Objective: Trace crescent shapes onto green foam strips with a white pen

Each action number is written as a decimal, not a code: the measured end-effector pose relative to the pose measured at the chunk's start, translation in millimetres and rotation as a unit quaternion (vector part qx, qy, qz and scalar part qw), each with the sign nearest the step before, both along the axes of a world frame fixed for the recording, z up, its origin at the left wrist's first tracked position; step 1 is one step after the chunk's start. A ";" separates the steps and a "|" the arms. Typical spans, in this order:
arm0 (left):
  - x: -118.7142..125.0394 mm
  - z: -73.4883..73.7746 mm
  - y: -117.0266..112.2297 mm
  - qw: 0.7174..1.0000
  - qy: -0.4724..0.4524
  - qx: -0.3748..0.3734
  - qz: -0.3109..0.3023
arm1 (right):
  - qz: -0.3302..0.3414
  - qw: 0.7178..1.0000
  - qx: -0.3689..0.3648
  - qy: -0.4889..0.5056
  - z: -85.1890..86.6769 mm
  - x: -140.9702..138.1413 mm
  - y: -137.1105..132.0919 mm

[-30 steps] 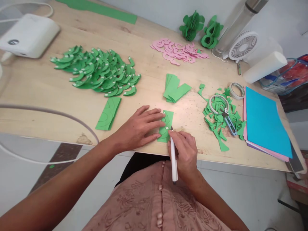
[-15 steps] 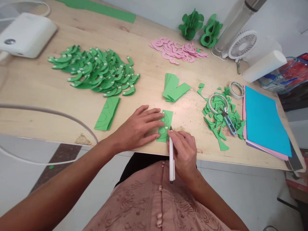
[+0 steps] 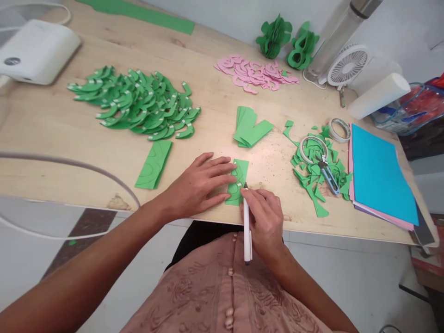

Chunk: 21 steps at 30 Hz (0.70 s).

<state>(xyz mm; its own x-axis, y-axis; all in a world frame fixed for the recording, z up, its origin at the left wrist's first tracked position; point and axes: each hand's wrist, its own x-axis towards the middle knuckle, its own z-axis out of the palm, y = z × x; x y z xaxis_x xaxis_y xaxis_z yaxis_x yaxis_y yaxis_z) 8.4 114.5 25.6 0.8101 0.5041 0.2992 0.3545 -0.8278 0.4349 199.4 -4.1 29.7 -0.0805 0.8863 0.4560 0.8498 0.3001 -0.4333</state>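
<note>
A small green paper strip (image 3: 237, 196) lies near the table's front edge, with curved outlines on it. My left hand (image 3: 204, 185) rests flat over its left side, fingers stretched out. In my right hand (image 3: 265, 217) is a white pen (image 3: 246, 231), its dark tip by the strip's right edge; whether the tip touches the paper I cannot tell. To the left lies another green strip (image 3: 152, 166) with curves drawn on it. Several plain green strips (image 3: 251, 129) are fanned out beyond my hands.
Curled green cutouts (image 3: 142, 104) are heaped at left, pink cutouts (image 3: 255, 74) at the back. Green scraps lie at right under a tape roll (image 3: 313, 149) and thread snips (image 3: 329, 175). Beside them are coloured sheets (image 3: 381, 175). A cable (image 3: 86, 165) loops over the left front edge.
The whole view has shifted very slightly. Both hands, the pen and the green strip stay in nearly the same place.
</note>
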 end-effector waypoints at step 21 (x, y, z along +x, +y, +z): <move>-0.4 0.1 0.6 1.000 -0.004 0.006 -0.002 | -0.028 0.988 -0.037 0.149 21.5 -9.0 5.4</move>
